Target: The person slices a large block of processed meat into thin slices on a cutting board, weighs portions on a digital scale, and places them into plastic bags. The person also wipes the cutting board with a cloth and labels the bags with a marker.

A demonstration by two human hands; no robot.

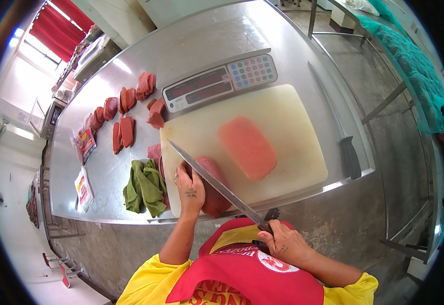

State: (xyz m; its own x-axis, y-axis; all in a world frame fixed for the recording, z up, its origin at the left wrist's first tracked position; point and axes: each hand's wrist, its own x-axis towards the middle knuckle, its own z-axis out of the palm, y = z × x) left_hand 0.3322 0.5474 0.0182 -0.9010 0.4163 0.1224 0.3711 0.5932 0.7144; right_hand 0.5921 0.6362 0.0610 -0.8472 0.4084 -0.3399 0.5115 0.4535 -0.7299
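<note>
On the near part of the white cutting board [298,122] lies a thick, rounded block of red meat [215,202]. My left hand [189,189] holds its left side, fingers pressed against it. My right hand [284,241] is closed around the dark handle of a long knife [227,193]. The blade runs diagonally to the far left, across the top of the block, its tip beyond my left fingers. Whether the edge has entered the meat cannot be seen. A broad, flat pink slab of meat [247,148] rests on the middle of the board.
A digital scale [219,84] stands behind the board. Several meat pieces [127,131] are spread over the steel table [145,58] at left. Nearer lie a green cloth [144,188] and plastic packaging [83,188]. A second long knife [350,155] lies along the right edge.
</note>
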